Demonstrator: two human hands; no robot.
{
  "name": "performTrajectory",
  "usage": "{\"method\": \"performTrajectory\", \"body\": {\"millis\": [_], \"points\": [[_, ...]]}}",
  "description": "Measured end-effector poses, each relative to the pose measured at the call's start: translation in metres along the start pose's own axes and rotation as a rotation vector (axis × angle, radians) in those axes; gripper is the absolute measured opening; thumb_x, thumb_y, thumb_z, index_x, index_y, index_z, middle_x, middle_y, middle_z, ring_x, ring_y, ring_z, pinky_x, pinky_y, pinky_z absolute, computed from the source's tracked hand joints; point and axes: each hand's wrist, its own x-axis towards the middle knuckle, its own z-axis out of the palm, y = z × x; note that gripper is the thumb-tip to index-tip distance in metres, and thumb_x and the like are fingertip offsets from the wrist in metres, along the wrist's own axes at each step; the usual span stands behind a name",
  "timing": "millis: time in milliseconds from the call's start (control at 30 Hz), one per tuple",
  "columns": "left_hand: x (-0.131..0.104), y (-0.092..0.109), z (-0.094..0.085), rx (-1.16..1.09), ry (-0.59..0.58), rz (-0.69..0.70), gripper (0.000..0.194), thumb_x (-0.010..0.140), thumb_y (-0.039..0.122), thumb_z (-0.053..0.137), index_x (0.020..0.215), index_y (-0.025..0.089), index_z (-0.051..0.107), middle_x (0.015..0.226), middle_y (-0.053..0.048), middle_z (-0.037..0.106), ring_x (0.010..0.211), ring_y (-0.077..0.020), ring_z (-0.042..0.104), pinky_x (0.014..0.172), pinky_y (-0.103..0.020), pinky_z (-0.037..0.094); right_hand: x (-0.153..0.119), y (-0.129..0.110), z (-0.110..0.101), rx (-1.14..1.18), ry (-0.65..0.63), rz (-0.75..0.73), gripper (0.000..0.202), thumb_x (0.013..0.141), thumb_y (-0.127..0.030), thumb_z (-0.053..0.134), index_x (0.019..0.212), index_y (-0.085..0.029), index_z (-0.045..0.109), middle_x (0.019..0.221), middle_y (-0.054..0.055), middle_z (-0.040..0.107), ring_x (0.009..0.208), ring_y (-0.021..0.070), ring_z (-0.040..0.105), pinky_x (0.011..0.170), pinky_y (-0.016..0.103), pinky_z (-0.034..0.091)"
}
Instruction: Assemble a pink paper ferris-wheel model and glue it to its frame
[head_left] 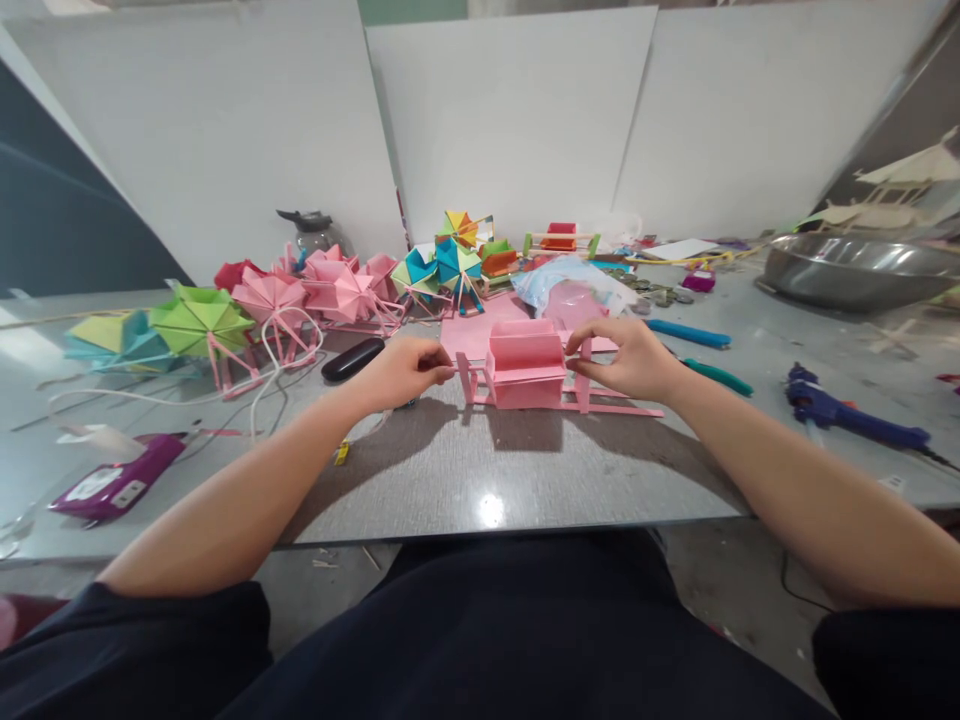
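Note:
A pink paper wheel (527,358) with folded box-like paddles sits in a pink stick frame in front of me. The frame's left upright (464,380) leans slightly, and its right upright (583,385) stands beside my right fingers. My left hand (409,372) is closed in a pinch just left of the left upright; whatever is between its fingertips is too small to make out. Reaching past the right upright, my right hand (630,358) grips the wheel's right side near its axle with thumb and forefinger. Behind the wheel lies a pink paper sheet (469,335).
Finished paper wheels, pink (274,300) and green (201,322), crowd the left back. At right lie blue-handled (690,333) and green-handled (720,377) tools, a blue glue gun (862,412) and a metal basin (855,270). A purple power strip (120,480) is at left.

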Motion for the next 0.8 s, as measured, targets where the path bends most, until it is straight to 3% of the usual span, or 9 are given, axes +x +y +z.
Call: {"method": "performTrajectory", "body": {"millis": [367, 600, 800], "points": [[0.003, 0.004, 0.005, 0.017, 0.045, -0.052, 0.012, 0.092, 0.029, 0.073, 0.088, 0.019, 0.077, 0.080, -0.004, 0.078, 0.074, -0.0189, 0.067, 0.073, -0.033, 0.048, 0.004, 0.004, -0.001, -0.057, -0.043, -0.302, 0.004, 0.095, -0.029, 0.076, 0.096, -0.026, 0.078, 0.089, 0.004, 0.083, 0.082, 0.0235, 0.077, 0.083, 0.041, 0.059], [0.008, 0.007, 0.016, -0.020, 0.053, 0.004, 0.011, 0.091, 0.027, 0.076, 0.089, 0.017, 0.071, 0.082, -0.004, 0.076, 0.075, -0.0184, 0.067, 0.072, -0.033, 0.049, 0.002, 0.001, -0.004, -0.153, -0.057, -0.269, 0.007, 0.095, -0.035, 0.078, 0.095, -0.028, 0.079, 0.097, 0.005, 0.084, 0.093, 0.0272, 0.078, 0.092, 0.047, 0.052], [0.009, 0.000, 0.023, -0.216, 0.000, 0.087, 0.015, 0.093, 0.020, 0.072, 0.102, 0.019, 0.060, 0.085, -0.003, 0.072, 0.078, -0.0177, 0.069, 0.074, -0.032, 0.053, 0.002, -0.003, -0.013, -0.192, -0.157, -0.221, 0.005, 0.094, -0.033, 0.075, 0.097, -0.030, 0.079, 0.083, 0.001, 0.082, 0.071, 0.0228, 0.074, 0.093, 0.049, 0.050]]}}
